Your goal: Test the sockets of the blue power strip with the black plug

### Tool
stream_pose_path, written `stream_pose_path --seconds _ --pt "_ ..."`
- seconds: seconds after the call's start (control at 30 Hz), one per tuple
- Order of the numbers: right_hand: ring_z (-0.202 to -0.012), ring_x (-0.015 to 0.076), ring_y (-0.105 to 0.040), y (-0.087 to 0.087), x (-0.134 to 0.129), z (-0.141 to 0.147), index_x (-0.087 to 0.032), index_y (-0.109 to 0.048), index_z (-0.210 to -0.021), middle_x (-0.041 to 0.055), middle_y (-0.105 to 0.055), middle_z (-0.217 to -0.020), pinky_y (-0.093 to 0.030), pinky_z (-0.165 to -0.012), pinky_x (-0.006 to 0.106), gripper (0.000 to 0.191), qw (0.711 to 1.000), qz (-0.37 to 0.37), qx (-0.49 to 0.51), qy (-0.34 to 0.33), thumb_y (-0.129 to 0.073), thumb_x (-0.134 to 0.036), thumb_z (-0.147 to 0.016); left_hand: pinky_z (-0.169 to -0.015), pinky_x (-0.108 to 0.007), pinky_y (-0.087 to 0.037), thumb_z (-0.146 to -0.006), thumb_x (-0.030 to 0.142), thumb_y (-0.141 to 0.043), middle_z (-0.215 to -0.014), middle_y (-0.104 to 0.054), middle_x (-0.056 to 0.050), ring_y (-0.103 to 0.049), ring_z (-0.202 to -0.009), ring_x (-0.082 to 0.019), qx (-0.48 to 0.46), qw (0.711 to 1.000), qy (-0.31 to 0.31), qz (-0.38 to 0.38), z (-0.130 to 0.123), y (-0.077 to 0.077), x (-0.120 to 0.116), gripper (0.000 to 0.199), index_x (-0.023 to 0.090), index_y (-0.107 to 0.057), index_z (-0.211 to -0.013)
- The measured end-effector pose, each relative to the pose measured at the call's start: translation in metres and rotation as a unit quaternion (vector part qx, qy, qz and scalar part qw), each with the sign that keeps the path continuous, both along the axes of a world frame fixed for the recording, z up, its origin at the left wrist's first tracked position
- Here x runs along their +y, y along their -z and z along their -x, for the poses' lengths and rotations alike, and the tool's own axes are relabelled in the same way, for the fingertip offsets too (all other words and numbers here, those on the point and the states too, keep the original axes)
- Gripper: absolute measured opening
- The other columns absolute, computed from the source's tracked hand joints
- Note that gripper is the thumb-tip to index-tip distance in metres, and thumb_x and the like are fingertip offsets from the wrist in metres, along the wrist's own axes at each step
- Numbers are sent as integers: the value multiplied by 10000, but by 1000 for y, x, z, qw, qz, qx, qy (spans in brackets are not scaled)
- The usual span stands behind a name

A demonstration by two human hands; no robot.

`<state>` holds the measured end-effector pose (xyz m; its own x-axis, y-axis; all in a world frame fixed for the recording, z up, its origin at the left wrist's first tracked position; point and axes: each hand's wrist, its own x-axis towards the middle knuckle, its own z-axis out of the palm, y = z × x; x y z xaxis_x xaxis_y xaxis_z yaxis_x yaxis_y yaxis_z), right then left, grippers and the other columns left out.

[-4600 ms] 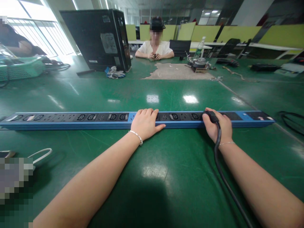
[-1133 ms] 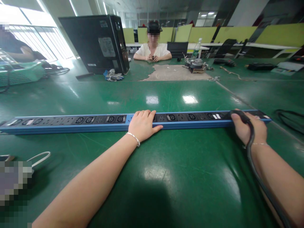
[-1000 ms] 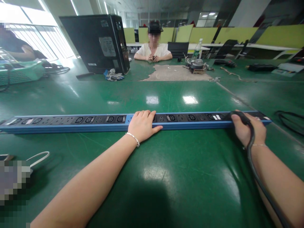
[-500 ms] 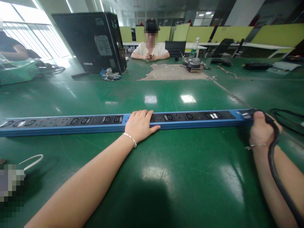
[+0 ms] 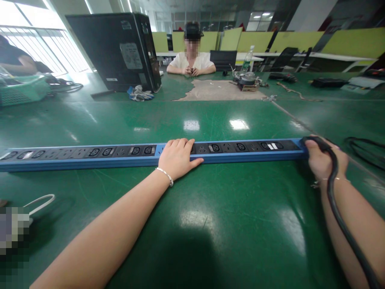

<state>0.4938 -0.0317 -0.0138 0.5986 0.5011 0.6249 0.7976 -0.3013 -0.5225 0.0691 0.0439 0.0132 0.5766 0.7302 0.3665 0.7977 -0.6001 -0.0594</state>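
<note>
A long blue power strip (image 5: 132,161) with black socket faces lies across the green table. My left hand (image 5: 177,156) grips it near the middle, fingers over the top to the far edge and thumb along the near side. At the strip's right end, my right hand (image 5: 326,160) is closed around the thick black power cable (image 5: 332,186), where it meets the strip. That cable runs down over my right forearm. The palm side of my right hand and the exact joint are hidden.
A black computer case (image 5: 111,52) stands at the back left, with gloves (image 5: 140,93) beside it. A green basket (image 5: 24,90) is far left. Across the table sits a person (image 5: 191,60). Another black cable (image 5: 363,150) lies at right, and a pixelated object (image 5: 13,228) at lower left.
My right hand has shifted slightly left, toward the strip, with the cable; it now covers the black end piece seen before. My left hand stays in place on the strip.
</note>
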Motion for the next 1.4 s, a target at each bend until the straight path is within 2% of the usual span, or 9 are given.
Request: stream_pose_path --seconds 0.17,0.47,0.77,0.93,1.2,1.4 --pt "-1050 281 -585 -8 0 3 -186 -684 -1060 90 -690 -1004 -428 -917 415 389 997 71 3 22 -518 -388 -772 -953 -399 -336 -824 639 -408 -1174 -573 -129 -509 -1084 -278 -2 1000 -2 4 0 0 0 677 146 -453 -1287" --pt "-1101 311 -530 -6 -1 -3 -165 -624 -1175 138 -633 -1111 -397 -939 456 511 987 152 -44 31 -380 -437 -818 -953 -394 -334 -824 638 -408 -1165 -576 -128 -508 -1087 -275 -4 1000 -1 4 1 0 -1 680 140 -450 -1285" --pt "-1112 321 -522 1 3 -7 -157 -648 -1133 136 -648 -1079 -367 -980 470 493 992 114 -47 35 -403 -439 -812 -954 -389 -332 -823 639 -410 -1170 -576 -125 -512 -1082 -274 -3 1000 -4 3 0 1 0 677 149 -448 -1289" --pt "-1077 308 -541 -1 2 -5 -154 -653 -1127 137 -653 -1059 -380 -964 448 518 990 126 -54 29 -368 -457 -819 -959 -401 -327 -824 638 -408 -1178 -568 -134 -505 -1097 -280 -4 1000 -5 9 0 1 -1 679 150 -443 -1295" --pt "-1122 316 -522 -1 1 -9 -180 -621 -1173 129 -631 -1132 -380 -969 479 490 988 144 -42 25 -396 -437 -822 -943 -394 -344 -826 636 -407 -1160 -580 -128 -520 -1072 -276 -4 1000 -2 -3 1 1 -1 677 139 -454 -1284" --pt "-1098 291 -543 1 0 -7 -153 -642 -1125 134 -656 -1070 -385 -969 434 489 991 113 -76 6 -382 -437 -824 -956 -397 -332 -824 634 -414 -1174 -572 -132 -511 -1090 -275 -3 1000 -5 6 0 0 -1 675 147 -445 -1291"
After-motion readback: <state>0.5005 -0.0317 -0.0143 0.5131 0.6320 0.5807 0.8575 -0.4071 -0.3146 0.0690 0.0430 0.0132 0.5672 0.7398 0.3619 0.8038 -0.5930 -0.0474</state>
